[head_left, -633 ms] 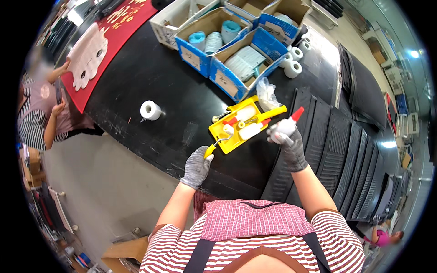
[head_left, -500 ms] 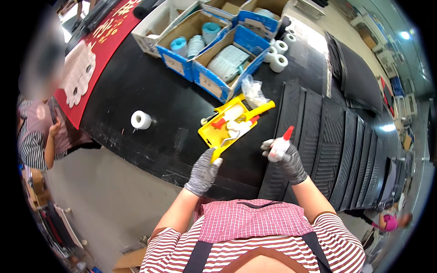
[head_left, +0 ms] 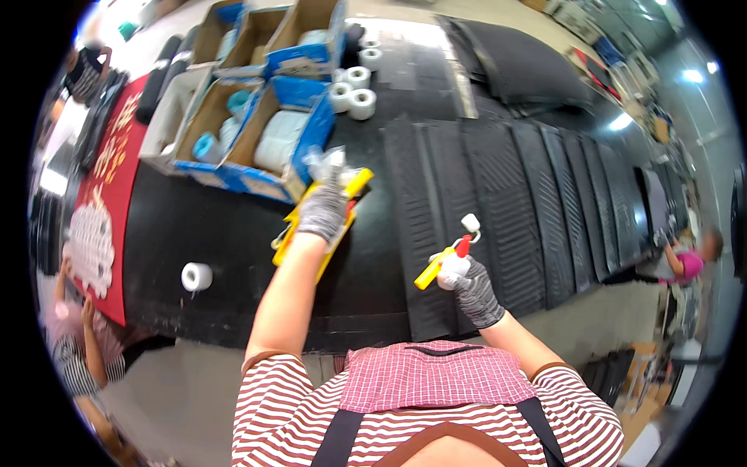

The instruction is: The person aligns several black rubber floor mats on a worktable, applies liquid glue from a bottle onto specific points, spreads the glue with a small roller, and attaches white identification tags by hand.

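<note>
Black worktable (head_left: 233, 241) stretches ahead of the worker, ribbed black mats (head_left: 498, 210) fanned from one to three o'clock and blue-fronted cardboard boxes (head_left: 307, 93) towards eleven. Gloved and blurred, the left hand (head_left: 325, 208) is over the yellow tray (head_left: 333, 247), fingers pointing to twelve; I can't tell how far they are spread or whether they grip anything. Right at their tips shows the crumpled clear plastic bag (head_left: 315, 162), and just beside them a thick yellow handle (head_left: 359, 183) slants towards two o'clock, much nearer this hand than the other. At the left hand's four o'clock, the right hand (head_left: 473, 292) curls around a white squeeze bottle (head_left: 454, 268), red nozzle up towards one, together with a mini paint roller (head_left: 430, 272), its long axis running from half past seven to half past one.
</note>
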Available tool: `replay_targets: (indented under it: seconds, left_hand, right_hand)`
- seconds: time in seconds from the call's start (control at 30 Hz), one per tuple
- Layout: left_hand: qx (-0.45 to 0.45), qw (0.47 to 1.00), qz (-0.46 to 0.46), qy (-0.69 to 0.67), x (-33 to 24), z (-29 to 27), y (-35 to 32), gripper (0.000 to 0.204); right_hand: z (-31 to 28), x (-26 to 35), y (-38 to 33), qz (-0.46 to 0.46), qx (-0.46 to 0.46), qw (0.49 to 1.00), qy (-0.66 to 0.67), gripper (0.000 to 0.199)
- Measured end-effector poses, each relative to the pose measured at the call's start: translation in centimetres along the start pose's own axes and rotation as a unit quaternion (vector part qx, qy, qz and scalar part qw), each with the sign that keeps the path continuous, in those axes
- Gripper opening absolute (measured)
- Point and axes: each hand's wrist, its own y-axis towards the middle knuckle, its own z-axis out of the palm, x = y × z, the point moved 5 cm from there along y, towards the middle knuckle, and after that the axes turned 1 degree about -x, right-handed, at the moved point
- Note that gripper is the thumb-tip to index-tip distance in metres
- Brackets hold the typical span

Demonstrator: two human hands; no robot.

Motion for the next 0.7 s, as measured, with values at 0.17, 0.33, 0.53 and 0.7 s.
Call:
replay_targets:
  seconds: [0.17, 0.33, 0.53, 0.7]
  left_hand:
    - [-0.029, 0.998, -0.046, 0.023, 2.3, 0.3, 5.5, 0.04]
    - [-0.376, 0.906, 0.177, 0.077, -0.2, -6.0, 4.7, 0.021]
    - [-0.371, 0.883, 0.254, -0.137, -12.4, -7.5, -2.6, 0.019]
    - [-0.146, 0.836, 0.111, -0.518, -19.6, 2.3, -7.9, 0.014]
  right_hand:
    - [-5.3, -0.3, -4.5, -0.035, -0.036, 0.994, -0.097, 0.035]
    - [-13.6, -1.3, -8.6, -0.019, -0.102, 0.987, -0.123, 0.039]
    - [-24.6, -3.2, -9.7, -0.062, -0.119, 0.971, -0.198, 0.044]
    - [-32.0, -1.4, -8.2, -0.083, -0.035, 0.958, -0.272, 0.038]
